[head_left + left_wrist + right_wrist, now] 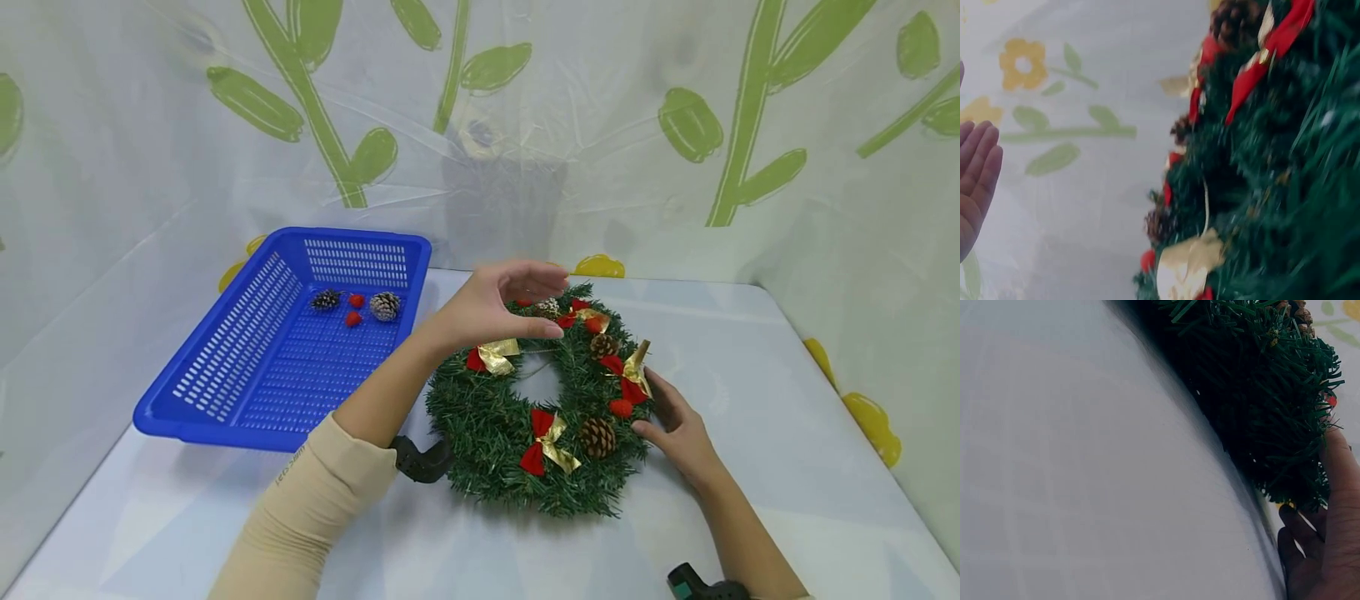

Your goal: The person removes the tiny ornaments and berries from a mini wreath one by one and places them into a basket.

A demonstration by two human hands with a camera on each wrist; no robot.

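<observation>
A green artificial wreath (480, 425) lies on the table, trimmed with red and gold bows (546, 442), pine cones (597, 437) and red berries (620, 407). Over its far left part, my left hand (491, 307) hovers with fingers extended and thumb spread apart, nothing between them. In the left wrist view, that hand (975, 181) shows only at the left border, apart from the wreath. My right hand (681, 429) holds the wreath's right edge, thumb on the near side. The right wrist view has the fingers (1300, 531) beneath the green edge, partly hidden.
A blue plastic basket (161, 423) stands on the left of the table, with pine cones (385, 306) and red berries (353, 318) inside. White curtain walls (600, 167) printed with green leaves surround the table (750, 367). My left forearm passes over the basket's right side.
</observation>
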